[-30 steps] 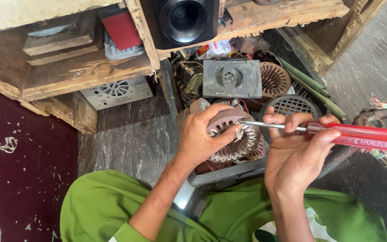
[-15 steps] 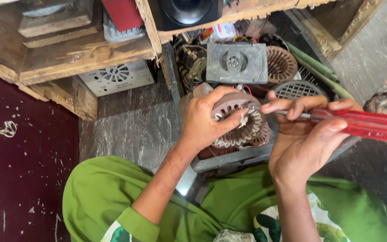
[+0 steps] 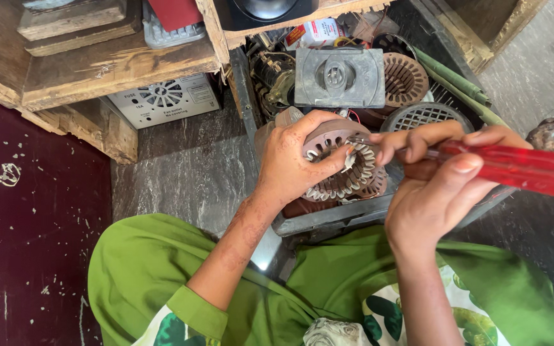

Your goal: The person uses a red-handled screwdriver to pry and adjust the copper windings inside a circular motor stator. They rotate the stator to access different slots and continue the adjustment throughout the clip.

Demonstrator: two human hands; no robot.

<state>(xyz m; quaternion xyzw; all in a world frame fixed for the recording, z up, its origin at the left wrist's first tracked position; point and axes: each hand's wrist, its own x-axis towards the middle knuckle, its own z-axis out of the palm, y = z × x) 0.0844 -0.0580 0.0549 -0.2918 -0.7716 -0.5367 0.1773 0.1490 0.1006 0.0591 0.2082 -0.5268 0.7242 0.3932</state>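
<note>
A seated person's left hand (image 3: 290, 163) grips a round motor stator (image 3: 341, 163), fingers curled over its rim, holding it above a grey tray (image 3: 328, 218) of motor parts. The right hand (image 3: 437, 186) wraps a red-handled screwdriver (image 3: 520, 170), fingers pinching the shaft, its tip at the stator's inner slots. White slot liners ring the core; no copper winding shows, so most work seems left. Room is tight: a wooden shelf (image 3: 117, 70) edges the left, spare parts crowd behind. The stone floor (image 3: 181, 173) lies open leftward.
</note>
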